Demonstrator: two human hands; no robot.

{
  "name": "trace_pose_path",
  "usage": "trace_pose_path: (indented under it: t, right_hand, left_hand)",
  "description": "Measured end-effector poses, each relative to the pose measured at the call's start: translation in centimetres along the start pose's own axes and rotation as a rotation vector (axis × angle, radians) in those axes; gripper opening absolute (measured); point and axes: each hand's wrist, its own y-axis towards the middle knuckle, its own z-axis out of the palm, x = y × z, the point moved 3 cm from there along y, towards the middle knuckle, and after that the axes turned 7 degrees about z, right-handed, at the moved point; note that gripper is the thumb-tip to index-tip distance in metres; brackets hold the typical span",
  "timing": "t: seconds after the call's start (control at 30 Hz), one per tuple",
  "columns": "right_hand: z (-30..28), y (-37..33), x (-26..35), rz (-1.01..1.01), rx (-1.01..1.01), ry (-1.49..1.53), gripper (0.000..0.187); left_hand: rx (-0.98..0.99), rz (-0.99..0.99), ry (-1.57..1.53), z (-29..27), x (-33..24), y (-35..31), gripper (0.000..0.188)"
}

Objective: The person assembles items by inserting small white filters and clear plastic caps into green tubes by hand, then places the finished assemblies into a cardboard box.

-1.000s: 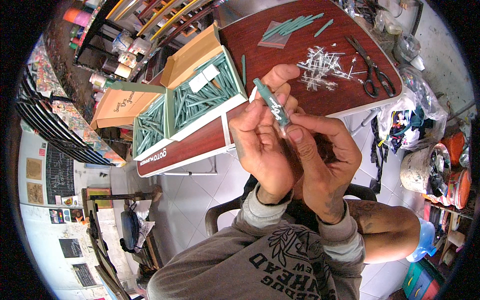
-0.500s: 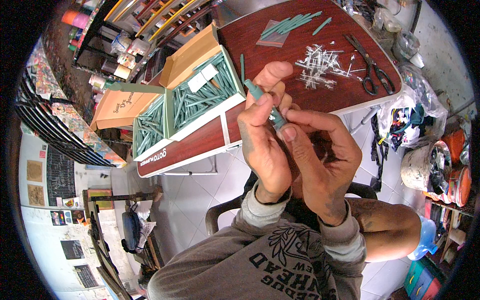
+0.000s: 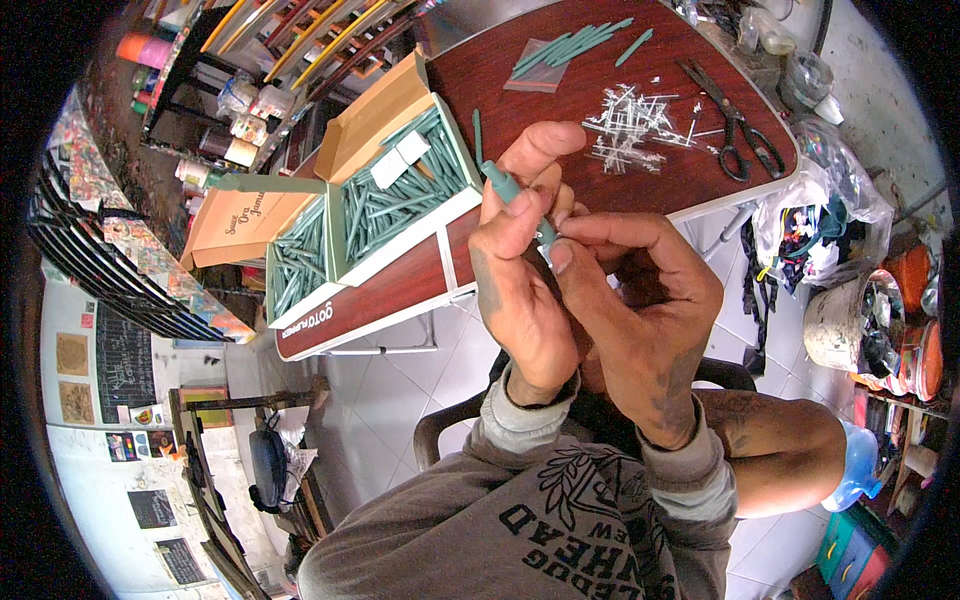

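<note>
1. Both hands meet on one dull-green, plastic-looking tube (image 3: 503,186); it is lifted off the tabletop (image 3: 545,110), a dark-red wood-grain sheet with a pale rim, and from where I stand it shows against the near long edge.
2. The left hand (image 3: 522,285) clamps the tube's middle under the thumb, its index finger reaching out free. That thumb seems the anchor; I'd press it just firmly enough to stop rolling.
3. The right hand (image 3: 645,300) pinches the lower end between thumb and index finger. What lies under those fingertips is hidden, so I cannot tell how deep the pinch goes.
4. A steady pull or turn along the tube's length looks safer than bending it sideways, and the narrower upper end is best left uncovered, as it is.
5. Working over the tabletop would likely help catch anything that drops; the loose heap of thin, clear-white slivers (image 3: 630,130) lies toward the right end, beside the black-handled metal scissors (image 3: 733,130) near the right corner.
6. Keep elbows off the green-and-white cardboard box (image 3: 420,237) on the near edge's left half, full of similar green sticks.
</note>
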Motion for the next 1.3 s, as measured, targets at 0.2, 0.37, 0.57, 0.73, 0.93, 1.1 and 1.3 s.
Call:
trace_pose_path:
  t: [0.2, 0.37, 0.57, 0.73, 0.93, 1.1, 1.3]
  right_hand:
    - [-0.1, 0.0, 0.2, -0.011, 0.003, 0.014, 0.016]
    - [0.0, -0.1, 0.2, -0.017, 0.011, 0.06, 0.018]
    - [-0.1, 0.0, 0.3, -0.057, 0.003, -0.006, 0.019]
    - [-0.1, -0.1, 0.3, -0.041, -0.006, -0.011, 0.019]
    - [-0.2, 0.0, 0.2, -0.063, -0.025, -0.06, 0.022]
    - [-0.3, 0.1, 0.7, -0.057, 0.029, -0.12, 0.024]
    - [-0.7, 0.5, 0.9, -0.039, 0.047, -0.134, 0.022]
  left_hand:
    - [0.092, 0.19, 0.019, -0.9, 1.6, -0.4, 0.031]
    - [0.104, 0.049, 0.104, -1.1, 0.7, -0.5, 0.028]
    - [0.139, 0.039, 0.067, -1.7, 0.9, -0.7, 0.029]
    - [0.193, 0.227, 0.124, -1.2, 0.7, -0.7, 0.03]
    - [0.216, 0.206, 0.024, -1.2, 1.1, -0.6, 0.034]
    - [0.103, 0.016, -0.012, 0.0, 0.1, 0.0, 0.052]
    - [0.161, -0.183, 0.007, -0.8, 0.7, 0.4, 0.061]
